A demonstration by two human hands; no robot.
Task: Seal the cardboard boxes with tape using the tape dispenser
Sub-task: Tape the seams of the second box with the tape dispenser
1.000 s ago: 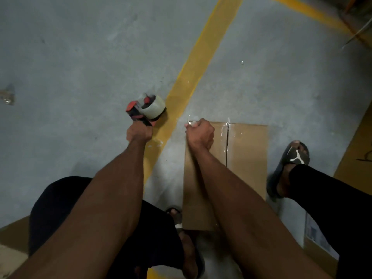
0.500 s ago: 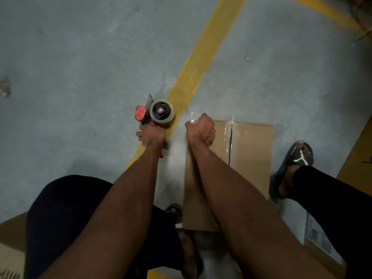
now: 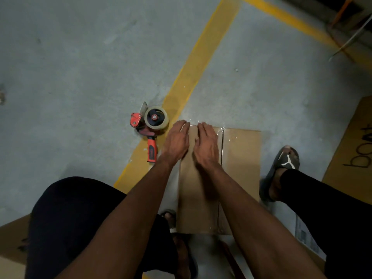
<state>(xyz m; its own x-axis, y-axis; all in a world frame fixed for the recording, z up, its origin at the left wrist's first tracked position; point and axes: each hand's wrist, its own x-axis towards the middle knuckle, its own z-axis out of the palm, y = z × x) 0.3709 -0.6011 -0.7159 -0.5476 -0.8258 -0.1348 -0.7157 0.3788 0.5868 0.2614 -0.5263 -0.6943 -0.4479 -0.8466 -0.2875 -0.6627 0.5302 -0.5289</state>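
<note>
Box [image 3: 239, 178] on the floor [image 3: 70, 67], between the person's feet. Left hand [image 3: 176, 142] and right hand [image 3: 207, 147], fingers straight and holding nothing, press flat on its far left corner. Dispenser [image 3: 150, 127] lies on the floor just left of the box.

Arms: both forearms bare, no sleeves in view | Hands: left hand [image 3: 176, 140] and right hand [image 3: 207, 146] bare, no gloves | Legs: black trousers [image 3: 66, 214] | Feet: dark slide sandal [image 3: 281, 166] with white leaping-cat logo on strap
</note>
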